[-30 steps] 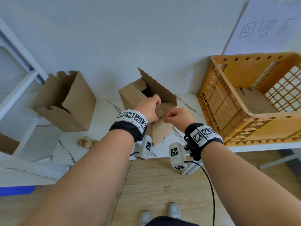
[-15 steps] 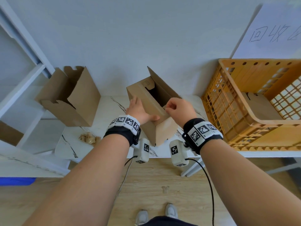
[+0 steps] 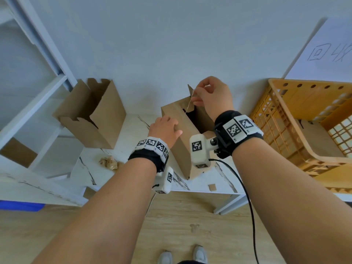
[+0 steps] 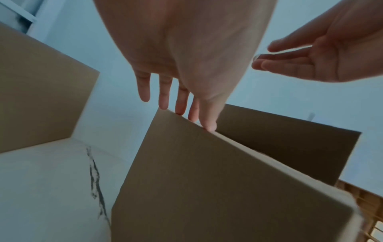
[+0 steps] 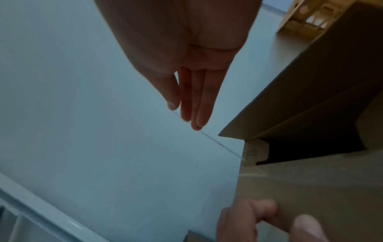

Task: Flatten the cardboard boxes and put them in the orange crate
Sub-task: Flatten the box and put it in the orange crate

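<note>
An open brown cardboard box (image 3: 181,149) (image 4: 207,180) (image 5: 311,188) stands tilted on the white marble table (image 3: 133,126). My left hand (image 3: 165,128) (image 4: 182,106) grips the box's upper left wall, fingers over the edge and thumb on the near side. My right hand (image 3: 194,96) (image 5: 186,114) is raised above the box's far corner and pinches a thin strip of clear tape (image 3: 188,105) (image 5: 219,144), which runs taut down to the box. The orange crate (image 3: 276,103) sits at the right with a flattened piece of cardboard (image 3: 320,138) inside.
A second open cardboard box (image 3: 91,115) stands at the table's left against the wall. A crumpled wad (image 3: 110,162) and a small cardboard scrap (image 3: 211,187) lie near the front edge. A white shelf frame (image 3: 28,111) is on the left; a paper sign (image 3: 333,54) hangs above the crate.
My right hand has left the box's near flap and risen to the far corner, pulling a tape strip upward. My left hand has slid further along the left wall.
</note>
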Demonstrator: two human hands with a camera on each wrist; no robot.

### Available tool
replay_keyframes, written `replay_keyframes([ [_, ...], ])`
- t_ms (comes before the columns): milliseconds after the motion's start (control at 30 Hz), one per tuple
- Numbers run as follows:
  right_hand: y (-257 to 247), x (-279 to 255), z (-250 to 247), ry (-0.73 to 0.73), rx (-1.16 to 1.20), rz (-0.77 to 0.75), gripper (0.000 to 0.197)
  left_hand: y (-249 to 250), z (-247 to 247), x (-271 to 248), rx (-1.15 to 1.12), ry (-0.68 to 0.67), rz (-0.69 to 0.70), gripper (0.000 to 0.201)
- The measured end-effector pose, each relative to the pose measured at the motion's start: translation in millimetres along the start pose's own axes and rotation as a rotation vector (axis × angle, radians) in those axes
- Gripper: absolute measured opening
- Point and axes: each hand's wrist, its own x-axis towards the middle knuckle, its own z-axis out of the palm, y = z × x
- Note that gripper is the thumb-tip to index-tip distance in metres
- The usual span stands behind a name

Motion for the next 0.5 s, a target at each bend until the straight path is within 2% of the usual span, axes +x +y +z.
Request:
replay_keyframes([
  [133, -10, 5, 5, 0.045, 0.271, 0.048, 0.012, -3, -1, 7, -0.027, 0.009, 0.007, 0.029],
  [200, -8, 7, 9, 0.072, 0.275, 0.104, 0.014, -6, 2, 12, -0.082, -0.023, -0.027, 0.033],
  [367, 21, 11, 18, 0.015, -0.276, 0.121, 0.014, -12, 0, 20, -0.161, -0.089, -0.103, 0.049],
  [500, 29, 14, 19, -0.176, -0.572, 0.169, 0.015, -16, -3, 31, -0.159, -0.005, -0.092, 0.033],
])
